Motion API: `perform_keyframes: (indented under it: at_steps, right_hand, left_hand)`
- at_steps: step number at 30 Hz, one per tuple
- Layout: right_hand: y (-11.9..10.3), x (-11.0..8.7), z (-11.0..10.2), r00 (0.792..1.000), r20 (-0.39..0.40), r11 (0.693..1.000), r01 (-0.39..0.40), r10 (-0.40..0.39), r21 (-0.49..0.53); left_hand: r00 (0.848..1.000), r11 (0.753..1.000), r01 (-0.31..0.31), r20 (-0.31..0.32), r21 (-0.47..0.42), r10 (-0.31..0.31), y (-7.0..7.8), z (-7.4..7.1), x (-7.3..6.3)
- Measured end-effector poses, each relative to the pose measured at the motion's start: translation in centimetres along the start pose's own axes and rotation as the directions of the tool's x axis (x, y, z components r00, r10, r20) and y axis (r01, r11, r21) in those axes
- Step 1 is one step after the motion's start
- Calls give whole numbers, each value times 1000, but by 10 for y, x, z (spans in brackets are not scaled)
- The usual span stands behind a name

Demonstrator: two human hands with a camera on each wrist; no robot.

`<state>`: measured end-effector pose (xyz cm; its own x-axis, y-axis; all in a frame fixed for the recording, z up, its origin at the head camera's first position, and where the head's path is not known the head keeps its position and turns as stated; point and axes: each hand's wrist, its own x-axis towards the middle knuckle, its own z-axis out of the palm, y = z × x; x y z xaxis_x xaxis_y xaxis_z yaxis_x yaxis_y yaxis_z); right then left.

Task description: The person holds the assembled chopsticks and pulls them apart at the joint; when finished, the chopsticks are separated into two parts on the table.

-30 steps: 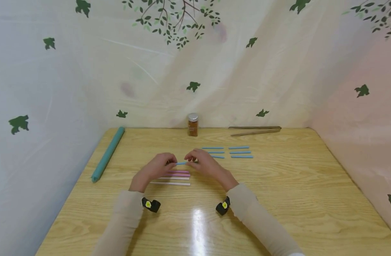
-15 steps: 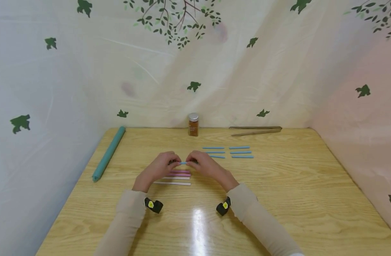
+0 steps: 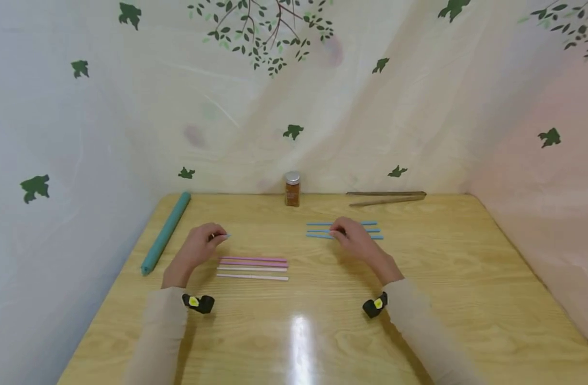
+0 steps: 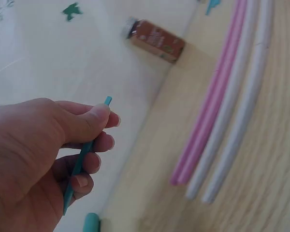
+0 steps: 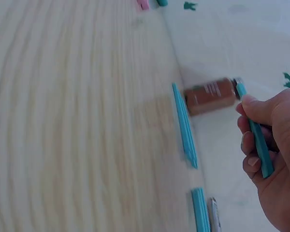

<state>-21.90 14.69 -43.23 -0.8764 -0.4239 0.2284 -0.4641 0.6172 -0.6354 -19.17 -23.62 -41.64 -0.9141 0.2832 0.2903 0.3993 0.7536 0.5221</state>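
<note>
Between thumb and fingertips, my left hand (image 3: 194,250) pinches a short blue straw piece (image 4: 76,169), its lower length lying along the curled fingers. My right hand (image 3: 358,245) grips another short blue straw piece (image 5: 259,140) in the same way, raised over the blue pieces on the table. Those blue straw pieces (image 3: 318,224) lie in two side-by-side groups, partly hidden by the right hand in the head view. Right of and nearer than the left hand, pink straws (image 3: 253,263) and white straws (image 3: 253,277) lie parallel on the table.
A spice jar (image 3: 292,190) with a silver lid stands at the back of the wooden table (image 3: 255,331). Wooden tongs (image 3: 387,201) lie at the back right, and a green roll (image 3: 166,232) lies along the left side. Printed cloth (image 3: 236,133) hangs behind.
Both hands were together on one blue straw. They have since moved apart, left hand leftward and right hand rightward, each with a blue piece. The pink and white straws are now fully uncovered.
</note>
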Motion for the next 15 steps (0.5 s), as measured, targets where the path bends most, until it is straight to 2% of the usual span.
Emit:
perform_keyframes:
  at_steps: [2, 4, 8, 15]
  right_hand:
    - [9, -6, -12, 1000, 5, 1000, -12, 12, 9]
    - [12, -10, -20, 1000, 24, 1000, -18, 18, 18]
    - [17, -17, -27, 1000, -10, 1000, -26, 26, 7]
    - [39, -34, -39, 998, -62, 999, -21, 19, -32]
  left_hand:
    - [1000, 1000, -3, 12, -7, 3, -2, -5, -1]
    - [999, 1000, -7, 34, -26, 7, 3, -2, 2]
    - [998, 999, -7, 67, -36, 9, 24, 14, 14]
    - [993, 997, -52, 103, -52, 57, 60, 49, 33]
